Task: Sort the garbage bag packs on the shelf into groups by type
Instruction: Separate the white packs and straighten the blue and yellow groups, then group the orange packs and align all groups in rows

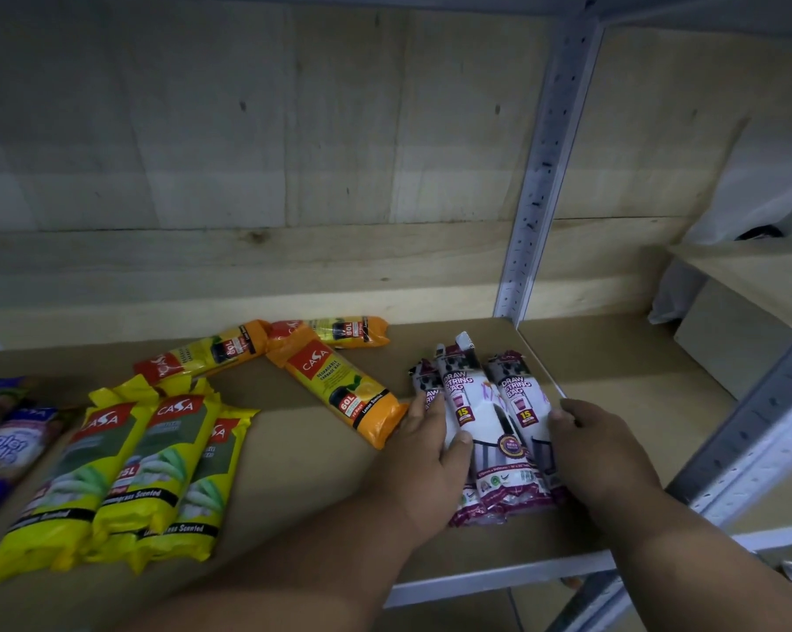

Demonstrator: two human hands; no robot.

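Observation:
Three white and maroon "Draw String Bag" packs (489, 417) lie side by side on the right of the brown shelf board (293, 453). My left hand (426, 458) presses on their left side, thumb over the middle pack. My right hand (599, 449) holds their right edge. Three orange Casa 60L packs lie scattered behind: one angled in the middle (344, 390), one to its left (202, 353), one at the back (339, 333). Three yellow Casa lemongrass packs (134, 476) sit lined up at the left. Purple packs (6, 444) lie at the far left edge.
A perforated grey metal upright (540, 175) stands behind the drawstring packs. Another grey post (749, 431) crosses at the right front. Wooden panelling backs the shelf. A neighbouring shelf at the right holds a white bag (758, 189).

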